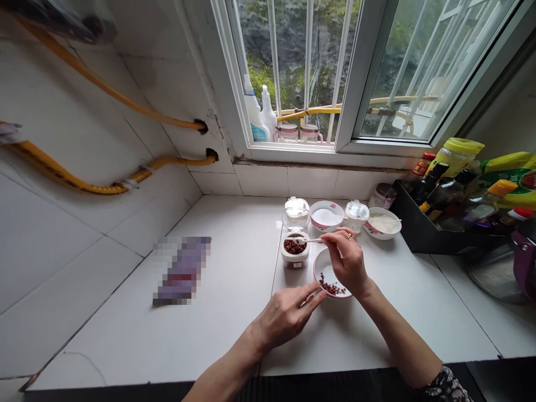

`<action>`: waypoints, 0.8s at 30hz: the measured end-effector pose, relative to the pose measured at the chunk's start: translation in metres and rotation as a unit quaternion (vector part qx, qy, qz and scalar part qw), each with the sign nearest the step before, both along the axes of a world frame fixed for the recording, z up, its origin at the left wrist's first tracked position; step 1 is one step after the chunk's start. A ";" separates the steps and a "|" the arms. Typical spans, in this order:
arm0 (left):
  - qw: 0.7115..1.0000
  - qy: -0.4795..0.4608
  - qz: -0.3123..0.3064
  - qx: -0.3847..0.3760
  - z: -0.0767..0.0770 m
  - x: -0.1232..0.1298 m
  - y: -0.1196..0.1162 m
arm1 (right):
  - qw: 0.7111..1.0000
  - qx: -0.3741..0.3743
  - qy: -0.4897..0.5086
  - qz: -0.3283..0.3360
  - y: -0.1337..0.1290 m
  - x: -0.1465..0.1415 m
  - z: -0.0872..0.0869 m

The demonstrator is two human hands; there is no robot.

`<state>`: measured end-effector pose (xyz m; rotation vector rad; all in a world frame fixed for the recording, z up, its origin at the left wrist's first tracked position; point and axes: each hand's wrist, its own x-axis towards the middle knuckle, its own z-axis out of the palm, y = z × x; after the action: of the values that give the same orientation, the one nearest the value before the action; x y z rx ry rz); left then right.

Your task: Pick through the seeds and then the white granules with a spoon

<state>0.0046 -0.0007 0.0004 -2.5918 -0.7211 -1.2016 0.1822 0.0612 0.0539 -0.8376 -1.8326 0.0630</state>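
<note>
Between the fingers of my right hand (347,259) is the handle of a small white spoon (313,240). Its bowl lies over the mouth of an open jar (295,259) filled with reddish-brown peppercorn-like grains. Just right of the jar, a white bowl with a pink rim (329,264) holds some of the same grains along its near side. My left hand (291,315) touches the near-left rim of this bowl with its fingertips, the fingers stretched out. My right hand is above the bowl's right side and hides part of it.
Behind stand a lidded jar (357,213), a bowl of white grains (326,216) and a bowl of pale contents (382,224). A black box of bottles (439,237) is at right. A blurred purple packet (182,272) lies left.
</note>
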 end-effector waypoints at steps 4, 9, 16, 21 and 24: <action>1.000 0.002 0.005 -0.002 0.001 0.001 0.000 | 0.993 0.092 -0.078 0.009 -0.004 0.003 0.005; 1.000 0.001 0.002 -0.004 0.003 0.000 0.000 | 0.998 0.028 -0.023 -0.053 -0.003 0.032 0.011; 1.000 0.008 -0.002 -0.016 0.000 -0.003 -0.001 | 0.980 -0.140 -0.141 -0.027 0.008 0.060 -0.006; 1.000 0.013 -0.002 -0.017 -0.001 -0.004 -0.001 | 0.968 -0.192 -0.159 0.035 0.005 0.051 -0.009; 1.000 0.010 -0.003 -0.023 -0.002 -0.005 -0.002 | 0.958 -0.242 -0.144 0.055 0.001 0.046 -0.006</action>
<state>-0.0006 -0.0025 -0.0017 -2.6409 -0.7459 -1.1721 0.2282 0.0621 0.0478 -1.1256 -2.1795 0.5009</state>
